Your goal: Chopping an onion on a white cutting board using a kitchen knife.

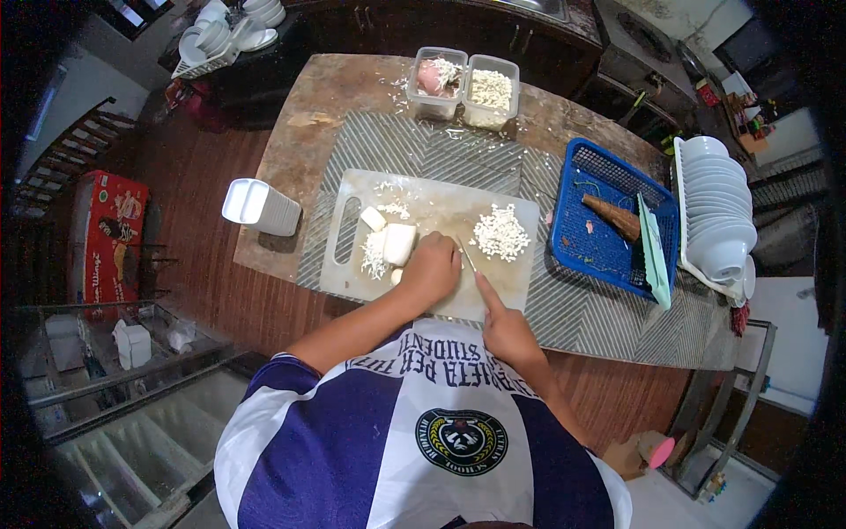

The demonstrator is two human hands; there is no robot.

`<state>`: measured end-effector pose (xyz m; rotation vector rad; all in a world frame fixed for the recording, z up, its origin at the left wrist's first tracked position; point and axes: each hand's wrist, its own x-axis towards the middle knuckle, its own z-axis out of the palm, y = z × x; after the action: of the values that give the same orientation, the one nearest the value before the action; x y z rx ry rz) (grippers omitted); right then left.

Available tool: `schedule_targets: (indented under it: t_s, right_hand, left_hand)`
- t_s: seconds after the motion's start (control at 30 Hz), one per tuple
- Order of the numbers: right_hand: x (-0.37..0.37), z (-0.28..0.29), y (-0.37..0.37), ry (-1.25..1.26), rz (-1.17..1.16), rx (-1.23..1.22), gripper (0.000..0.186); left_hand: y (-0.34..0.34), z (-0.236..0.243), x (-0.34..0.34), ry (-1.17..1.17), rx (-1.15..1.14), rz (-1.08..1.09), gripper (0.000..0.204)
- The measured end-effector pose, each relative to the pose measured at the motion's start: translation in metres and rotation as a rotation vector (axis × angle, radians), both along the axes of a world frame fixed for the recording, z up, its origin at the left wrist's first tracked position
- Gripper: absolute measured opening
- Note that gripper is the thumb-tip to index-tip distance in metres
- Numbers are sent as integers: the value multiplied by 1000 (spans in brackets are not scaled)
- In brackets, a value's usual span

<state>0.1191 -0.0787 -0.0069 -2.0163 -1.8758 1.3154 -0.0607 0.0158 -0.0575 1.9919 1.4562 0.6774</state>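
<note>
My right hand (509, 333) grips a knife (469, 256), its blade pointing away over the cutting board (449, 189). Just left of the blade, my left hand (432, 269) presses down with curled fingers; what lies under them is hidden. Beside that hand are a thick peeled white vegetable chunk (399, 244), a smaller white piece (374, 219) and a heap of thin white strips (374, 257). To the right of the knife lies a pile of small white dice (500, 234). White crumbs are scattered near the board's far edge.
Behind the board stand two clear tubs, one with pink meat and white shreds (438, 81), one with white dice (490, 91). A blue basket (564, 207) holds a brown tapered root (612, 216) and a pale green flat piece (653, 251). Stacked white bowls (718, 207) and a white container (263, 207) flank these.
</note>
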Motion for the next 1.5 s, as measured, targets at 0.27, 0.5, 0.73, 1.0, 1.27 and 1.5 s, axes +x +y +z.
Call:
schedule_targets:
  t_s: [0.27,0.5,0.73,1.0,1.27,1.5]
  right_hand:
    - [-1,-4,-9,-20,-21,32,77]
    - [-1,8,-9,28,-29,55,70]
    - [0,-1,-7,6,-21,17,76]
    - [0,-15,-5,8,-21,11,78]
    - [3,-5,-7,31,-64,8,74]
    - [3,7,-7,54,-47,32,67]
  left_hand:
    - [2,-5,0,21,6,-18,16]
    - [4,-11,0,22,17,7,18]
    - [4,-7,0,1,-1,-18,19]
    - [2,-5,0,-19,-8,-10,18]
    - [4,-5,1,-41,-1,16,15]
    - [6,-8,1,-9,-24,24,16]
